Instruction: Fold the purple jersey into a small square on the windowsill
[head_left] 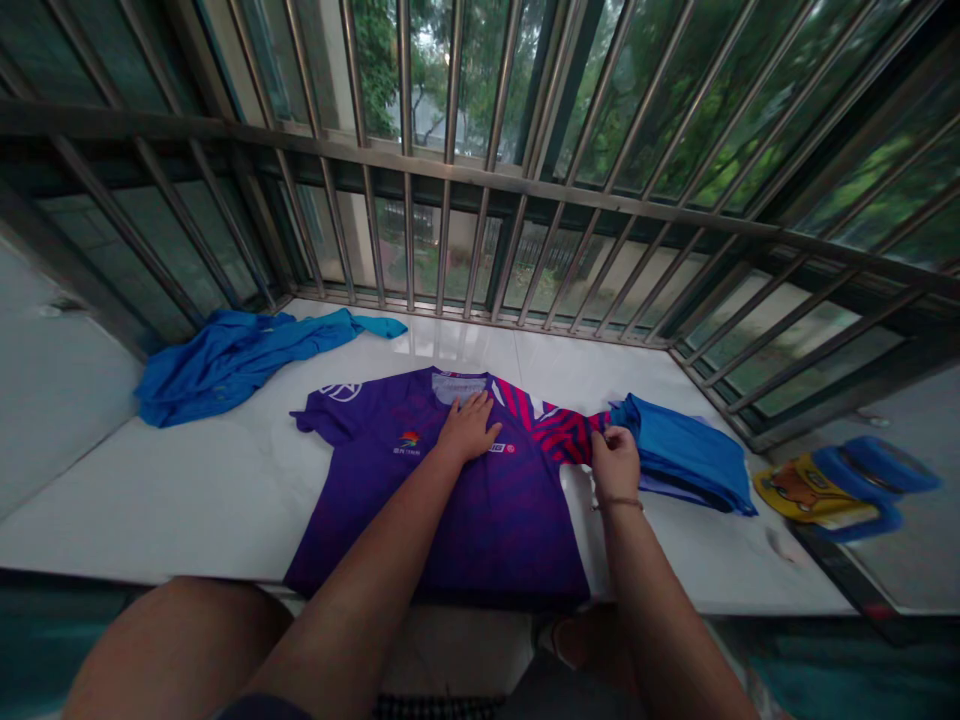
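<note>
A purple T-shirt (480, 520) with a red-patterned sleeve on the right lies spread face up on the white sill, its collar toward the window. My left hand (469, 425) rests flat on its chest just below the collar, fingers stretched out. At the end of the patterned sleeve, my right hand (616, 460) pinches the cuff between thumb and fingers. Close beside that hand sits a folded stack of blue clothing (686, 455), which touches the sleeve's end. The shirt's lower hem reaches the sill's front edge and is partly hidden by my left forearm.
A crumpled blue garment (225, 365) lies at the back left of the white sill (187, 490). On the right stands a blue and yellow container (840, 485). Metal window bars (480, 175) close off the back and sides. My knee is at the front left.
</note>
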